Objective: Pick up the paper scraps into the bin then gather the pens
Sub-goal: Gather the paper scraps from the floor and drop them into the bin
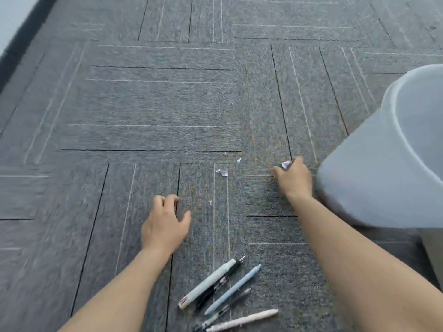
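Small white paper scraps (224,172) lie scattered on the grey carpet between my hands, one more (210,202) close to my left thumb. My right hand (293,179) pinches a white scrap (286,164) at its fingertips, just left of the pale bin (374,178). My left hand (165,224) hovers low over the carpet, fingers curled and apart, holding nothing. Several pens (223,291) lie in a loose bunch near the bottom edge, between my forearms.
The bin stands tilted toward me at the right, its open mouth (426,130) facing up and left. A dark skirting board and pale wall (14,32) run along the far left. Carpet tiles stretch ahead.
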